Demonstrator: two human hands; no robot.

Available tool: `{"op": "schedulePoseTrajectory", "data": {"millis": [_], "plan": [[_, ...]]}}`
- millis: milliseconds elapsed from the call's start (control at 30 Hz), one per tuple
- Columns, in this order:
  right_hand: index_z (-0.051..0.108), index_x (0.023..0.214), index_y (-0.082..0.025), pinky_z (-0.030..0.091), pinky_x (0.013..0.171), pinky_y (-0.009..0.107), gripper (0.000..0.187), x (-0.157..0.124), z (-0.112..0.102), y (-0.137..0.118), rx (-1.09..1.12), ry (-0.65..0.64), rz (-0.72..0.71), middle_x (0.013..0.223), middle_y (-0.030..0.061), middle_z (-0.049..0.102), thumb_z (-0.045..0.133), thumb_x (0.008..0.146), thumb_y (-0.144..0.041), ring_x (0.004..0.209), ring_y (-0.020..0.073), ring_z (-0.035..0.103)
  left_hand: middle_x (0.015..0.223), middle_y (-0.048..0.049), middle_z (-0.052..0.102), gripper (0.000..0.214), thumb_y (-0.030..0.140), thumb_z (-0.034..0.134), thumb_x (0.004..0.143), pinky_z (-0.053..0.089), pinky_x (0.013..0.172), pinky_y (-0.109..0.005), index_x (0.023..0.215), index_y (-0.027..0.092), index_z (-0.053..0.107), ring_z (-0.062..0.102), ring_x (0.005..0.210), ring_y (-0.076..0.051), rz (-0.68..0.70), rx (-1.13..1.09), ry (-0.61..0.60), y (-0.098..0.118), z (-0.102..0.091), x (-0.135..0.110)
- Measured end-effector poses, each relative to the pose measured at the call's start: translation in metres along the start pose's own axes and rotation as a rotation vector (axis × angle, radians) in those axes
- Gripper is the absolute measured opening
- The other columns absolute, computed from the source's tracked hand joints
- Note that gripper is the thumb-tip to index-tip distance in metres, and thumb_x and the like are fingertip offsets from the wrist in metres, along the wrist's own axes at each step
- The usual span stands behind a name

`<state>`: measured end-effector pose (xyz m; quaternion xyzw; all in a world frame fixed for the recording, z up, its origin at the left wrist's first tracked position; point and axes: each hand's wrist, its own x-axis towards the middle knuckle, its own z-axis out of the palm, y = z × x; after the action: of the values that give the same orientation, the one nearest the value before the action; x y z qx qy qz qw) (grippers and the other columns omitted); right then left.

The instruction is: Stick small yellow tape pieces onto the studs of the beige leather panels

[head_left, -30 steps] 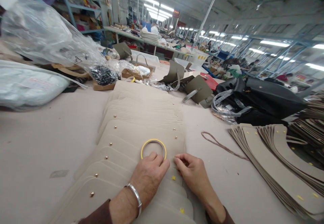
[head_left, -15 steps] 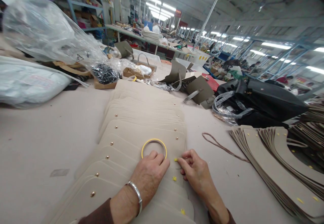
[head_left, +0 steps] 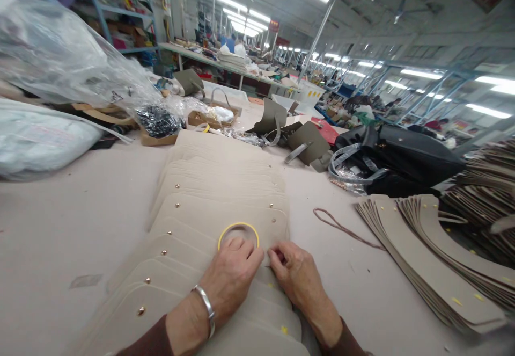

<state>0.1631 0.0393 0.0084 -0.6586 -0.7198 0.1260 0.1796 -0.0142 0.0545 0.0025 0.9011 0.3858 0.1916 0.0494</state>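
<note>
Resting half-closed, the left hand, with a silver bangle at its wrist, curls over the lower rim of a yellow tape roll, which lies on the topmost of a fanned stack of beige leather bag panels studded with gold rivets. Just beside it, the right hand bunches its fingertips at the panel's edge; whether they pinch anything is hidden. A brown cord and curved taupe strips lie to the right on the pale worktable, near a black bag and olive bag parts. Beyond stretches a long factory hall under fluorescent lights, its red sign unreadable.
</note>
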Motion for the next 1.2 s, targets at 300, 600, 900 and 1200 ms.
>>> {"op": "schedulePoseTrajectory", "data": {"millis": [300, 600, 900, 1200], "plan": [[0.070, 0.070, -0.018, 0.037, 0.054, 0.022, 0.019, -0.013, -0.025, 0.004, 0.281, -0.167, -0.062, 0.063, -0.0016, 0.066, 0.058, 0.085, -0.018, 0.057, 0.0120, 0.056, 0.080, -0.0027, 0.065, 0.024, 0.017, 0.041, 0.098, 0.049, 0.062, -0.023, 0.119, 0.016, 0.052, 0.061, 0.070, -0.015, 0.144, -0.295, 0.317, -0.007, -0.008, -0.008], [0.062, 0.104, -0.019, 0.048, 0.075, 0.028, 0.021, -0.015, -0.014, -0.010, 0.409, 0.151, -0.468, 0.092, 0.0068, 0.069, 0.051, 0.089, -0.009, 0.083, 0.0176, 0.060, 0.094, -0.0079, 0.072, 0.039, 0.022, 0.037, 0.100, 0.055, 0.064, -0.024, 0.138, 0.012, 0.035, 0.068, 0.072, -0.015, 0.149, -0.222, 0.331, -0.003, -0.002, -0.009], [0.058, 0.079, -0.018, 0.043, 0.057, 0.023, 0.017, -0.017, 0.004, -0.010, 0.279, 0.357, -0.468, 0.065, 0.0016, 0.060, 0.047, 0.082, -0.006, 0.059, 0.0137, 0.056, 0.077, -0.0007, 0.065, 0.019, 0.020, 0.033, 0.100, 0.048, 0.056, -0.024, 0.096, 0.020, 0.051, 0.064, 0.066, -0.016, 0.043, -0.363, 0.163, 0.004, -0.006, -0.009], [0.062, 0.067, -0.016, 0.041, 0.048, 0.021, 0.014, -0.017, -0.005, -0.025, 0.597, 0.211, -0.064, 0.056, -0.0001, 0.058, 0.054, 0.078, -0.015, 0.049, 0.0114, 0.053, 0.066, -0.0006, 0.052, 0.027, 0.013, 0.029, 0.096, 0.036, 0.047, -0.027, 0.078, 0.021, 0.048, 0.051, 0.054, -0.017, 0.074, -0.174, 0.158, 0.011, -0.022, -0.002]]}}
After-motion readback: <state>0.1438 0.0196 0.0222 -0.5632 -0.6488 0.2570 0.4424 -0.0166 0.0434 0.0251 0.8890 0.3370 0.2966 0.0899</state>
